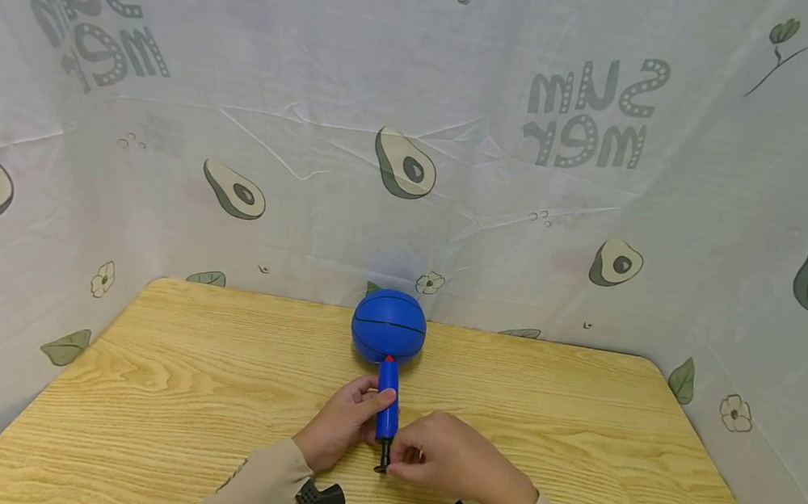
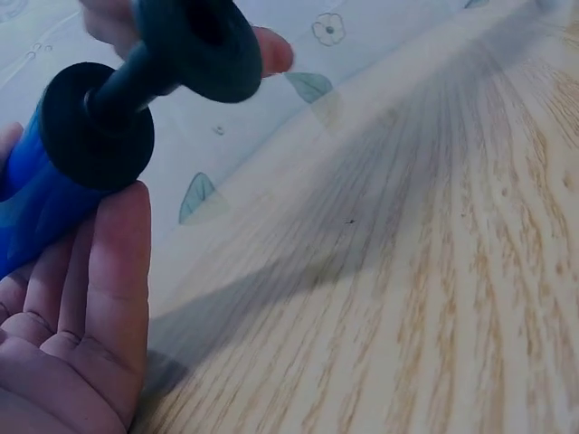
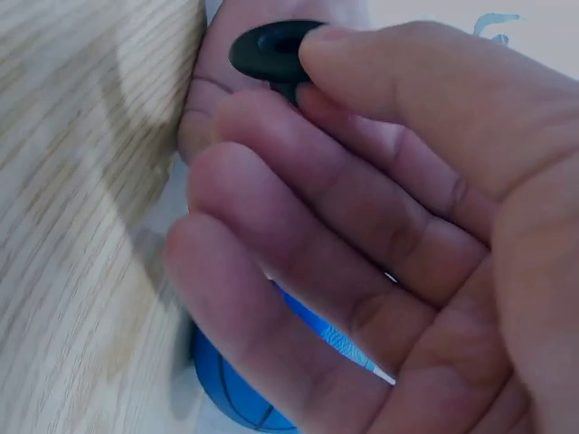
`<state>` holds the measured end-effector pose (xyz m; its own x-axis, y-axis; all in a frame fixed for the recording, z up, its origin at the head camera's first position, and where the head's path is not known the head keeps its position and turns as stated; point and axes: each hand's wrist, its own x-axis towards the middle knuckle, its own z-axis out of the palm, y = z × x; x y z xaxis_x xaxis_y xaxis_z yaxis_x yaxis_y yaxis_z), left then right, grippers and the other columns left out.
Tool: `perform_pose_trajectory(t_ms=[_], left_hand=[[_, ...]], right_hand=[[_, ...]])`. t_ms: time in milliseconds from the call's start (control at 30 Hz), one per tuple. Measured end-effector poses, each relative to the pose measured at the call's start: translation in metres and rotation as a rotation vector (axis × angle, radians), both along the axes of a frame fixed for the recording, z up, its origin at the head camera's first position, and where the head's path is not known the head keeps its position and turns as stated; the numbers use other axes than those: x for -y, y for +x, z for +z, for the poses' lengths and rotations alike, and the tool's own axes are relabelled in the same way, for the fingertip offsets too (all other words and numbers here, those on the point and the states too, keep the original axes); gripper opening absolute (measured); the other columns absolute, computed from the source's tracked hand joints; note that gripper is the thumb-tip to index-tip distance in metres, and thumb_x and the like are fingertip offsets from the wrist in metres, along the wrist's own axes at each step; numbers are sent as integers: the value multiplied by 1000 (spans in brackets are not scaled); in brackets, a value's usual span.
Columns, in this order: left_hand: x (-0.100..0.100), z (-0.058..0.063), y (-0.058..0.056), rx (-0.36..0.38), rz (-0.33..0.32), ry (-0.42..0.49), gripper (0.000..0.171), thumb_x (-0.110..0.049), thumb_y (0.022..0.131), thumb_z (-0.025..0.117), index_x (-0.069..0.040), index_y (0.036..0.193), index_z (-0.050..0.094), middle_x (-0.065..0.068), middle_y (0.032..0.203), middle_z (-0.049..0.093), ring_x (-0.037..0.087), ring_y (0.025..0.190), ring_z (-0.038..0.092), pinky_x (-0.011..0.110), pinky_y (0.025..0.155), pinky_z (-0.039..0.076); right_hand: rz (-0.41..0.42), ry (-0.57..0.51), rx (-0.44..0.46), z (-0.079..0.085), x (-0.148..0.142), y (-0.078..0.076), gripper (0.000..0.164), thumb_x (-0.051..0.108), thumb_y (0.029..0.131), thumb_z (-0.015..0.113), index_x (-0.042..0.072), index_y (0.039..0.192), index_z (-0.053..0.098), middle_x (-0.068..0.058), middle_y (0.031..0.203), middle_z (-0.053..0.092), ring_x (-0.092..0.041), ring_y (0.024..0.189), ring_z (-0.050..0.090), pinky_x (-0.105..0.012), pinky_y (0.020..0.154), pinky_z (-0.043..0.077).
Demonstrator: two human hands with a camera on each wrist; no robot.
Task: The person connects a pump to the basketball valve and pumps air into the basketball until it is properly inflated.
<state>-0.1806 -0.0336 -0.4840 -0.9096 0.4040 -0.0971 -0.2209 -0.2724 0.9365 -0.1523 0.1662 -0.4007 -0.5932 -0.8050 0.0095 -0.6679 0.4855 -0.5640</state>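
Observation:
A blue ball (image 1: 389,325) with black lines rests on the wooden table. Joined to it by a red tip is a blue hand pump (image 1: 387,400), which points toward the person. My left hand (image 1: 344,421) grips the pump's barrel, thumb on top. Between thumb and index finger, my right hand (image 1: 439,454) pinches the rim of the black pump handle (image 3: 271,50). A length of black rod shows between barrel and handle in the left wrist view, where the black end cap (image 2: 99,127) is also visible. The needle inside the ball is hidden.
Black wrist-camera mounts (image 1: 321,500) sit at both wrists, close to the table's near side. Bare wooden tabletop (image 1: 564,413) spreads to either side of the hands. A pale curtain (image 1: 311,154) printed with avocados hangs behind and around the table.

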Motion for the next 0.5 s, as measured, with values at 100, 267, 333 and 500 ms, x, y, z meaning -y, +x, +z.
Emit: perform_pose_trajectory(t_ms=[100, 267, 333, 500], left_hand=[[0, 0, 0, -8, -4, -23, 40, -30, 105, 63, 1, 127, 51, -1, 94, 68, 10, 78, 64, 23, 63, 52], [0, 0, 1, -12, -6, -39, 42, -32, 105, 63, 2, 128, 52, 4, 100, 69, 11, 81, 65, 23, 64, 52], [0, 0, 1, -18, -2, -35, 44, -32, 105, 63, 3, 129, 52, 7, 103, 69, 12, 84, 66, 24, 65, 53], [1, -3, 0, -19, 6, -26, 48, -33, 106, 62, 6, 132, 51, 11, 108, 68, 14, 87, 67, 26, 66, 55]], right_hand=[[13, 4, -4, 0, 2, 2, 16, 13, 94, 78, 19, 81, 72, 21, 76, 62, 9, 69, 54, -13, 66, 49], [86, 0, 0, 1, 3, 5, 15, 10, 94, 77, 18, 82, 73, 19, 75, 60, 10, 67, 51, -11, 63, 48], [125, 4, 10, 1, 4, 7, 14, 10, 94, 76, 17, 83, 74, 19, 74, 60, 11, 66, 50, -10, 62, 47], [228, 18, 53, 1, 6, 12, 11, 13, 97, 74, 15, 87, 76, 19, 74, 63, 16, 65, 48, -8, 60, 47]])
